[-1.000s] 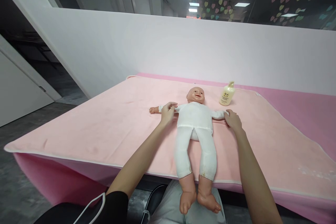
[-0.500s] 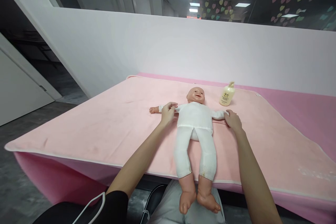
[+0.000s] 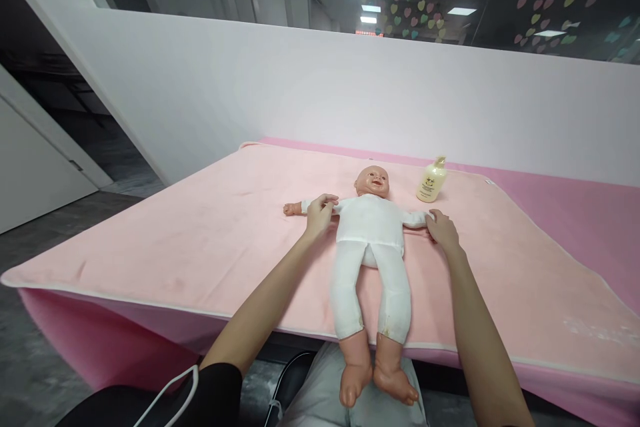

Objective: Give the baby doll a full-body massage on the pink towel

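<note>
A baby doll (image 3: pixel 370 223) with a white cloth body lies face up, arms stretched sideways, its feet sticking out past the table's front edge. My left hand (image 3: pixel 321 213) is closed round the doll's arm on the left side, between the shoulder and the small bare hand. On the other side my right hand (image 3: pixel 443 229) grips the end of the other arm, covering most of the doll's hand there. A pale yellow pump bottle (image 3: pixel 431 181) stands upright beyond my right hand, to the right of the doll's head.
A pink blanket (image 3: pixel 200 233) with a white edge covers most of the pink table (image 3: pixel 590 220). Behind rises a white wall (image 3: pixel 320 93) with dark glass above it. A white cable (image 3: pixel 167 393) hangs by my left sleeve.
The view has shifted very slightly. Both hands keep their hold on the doll's arms, and the doll and bottle stay in place.
</note>
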### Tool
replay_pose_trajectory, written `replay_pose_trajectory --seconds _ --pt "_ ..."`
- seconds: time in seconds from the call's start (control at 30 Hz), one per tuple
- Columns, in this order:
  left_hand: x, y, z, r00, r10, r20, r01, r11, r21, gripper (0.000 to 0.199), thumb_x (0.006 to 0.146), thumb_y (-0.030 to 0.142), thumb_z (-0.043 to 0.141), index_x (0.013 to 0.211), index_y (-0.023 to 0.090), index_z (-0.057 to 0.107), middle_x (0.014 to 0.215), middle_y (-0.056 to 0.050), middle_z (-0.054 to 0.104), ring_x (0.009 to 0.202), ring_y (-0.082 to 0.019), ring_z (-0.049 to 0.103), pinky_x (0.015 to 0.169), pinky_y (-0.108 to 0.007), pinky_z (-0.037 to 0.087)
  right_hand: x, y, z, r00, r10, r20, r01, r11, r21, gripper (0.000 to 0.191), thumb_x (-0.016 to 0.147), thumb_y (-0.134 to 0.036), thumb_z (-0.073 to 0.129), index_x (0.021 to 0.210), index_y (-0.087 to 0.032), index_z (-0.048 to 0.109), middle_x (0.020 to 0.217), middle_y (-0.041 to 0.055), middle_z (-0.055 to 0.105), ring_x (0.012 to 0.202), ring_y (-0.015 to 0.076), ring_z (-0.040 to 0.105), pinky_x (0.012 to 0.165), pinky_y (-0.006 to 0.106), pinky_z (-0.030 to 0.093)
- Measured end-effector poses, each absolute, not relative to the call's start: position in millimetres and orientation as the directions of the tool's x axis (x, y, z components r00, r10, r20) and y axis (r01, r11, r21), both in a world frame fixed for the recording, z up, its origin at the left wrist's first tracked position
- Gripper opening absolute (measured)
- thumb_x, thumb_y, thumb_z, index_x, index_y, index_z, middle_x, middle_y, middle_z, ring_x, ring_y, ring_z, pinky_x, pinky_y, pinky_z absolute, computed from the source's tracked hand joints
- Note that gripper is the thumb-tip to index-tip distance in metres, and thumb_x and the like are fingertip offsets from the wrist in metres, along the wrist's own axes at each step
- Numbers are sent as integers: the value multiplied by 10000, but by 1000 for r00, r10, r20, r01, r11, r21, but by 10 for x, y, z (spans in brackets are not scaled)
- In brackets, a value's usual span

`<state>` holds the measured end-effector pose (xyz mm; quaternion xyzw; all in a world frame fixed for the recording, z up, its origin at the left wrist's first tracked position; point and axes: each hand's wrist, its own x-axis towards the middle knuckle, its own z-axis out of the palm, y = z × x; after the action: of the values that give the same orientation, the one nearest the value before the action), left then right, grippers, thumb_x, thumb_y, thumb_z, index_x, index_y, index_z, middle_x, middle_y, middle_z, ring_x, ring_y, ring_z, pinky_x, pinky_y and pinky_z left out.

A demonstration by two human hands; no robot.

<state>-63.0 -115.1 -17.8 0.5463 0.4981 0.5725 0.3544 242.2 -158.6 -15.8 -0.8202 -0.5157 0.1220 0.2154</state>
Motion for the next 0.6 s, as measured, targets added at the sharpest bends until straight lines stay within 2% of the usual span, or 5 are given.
replay_pose_trajectory --seconds 0.4,0.6 --pt "-628 -1137 -205 -135 955 264 127 -248 961 204 638 208 453 756 185 618 787 -23 620 679 -143 567 652 -271 468 2408 -1590 -136 442 897 20 790 -379 -482 443 871 -338 349 1267 -184 474 1002 104 607 914 203 566 762 299 419" --pt "-627 -1128 -221 -128 950 286 141 -268 953 192 634 203 450 735 188 612 811 -25 627 667 -135 563 620 -257 460 2403 -1593 -139 455 891 -1 779 -399 -484 477 863 -356 324 1292 -183 439 1152 132 568 1041 250 531 826 354 411"
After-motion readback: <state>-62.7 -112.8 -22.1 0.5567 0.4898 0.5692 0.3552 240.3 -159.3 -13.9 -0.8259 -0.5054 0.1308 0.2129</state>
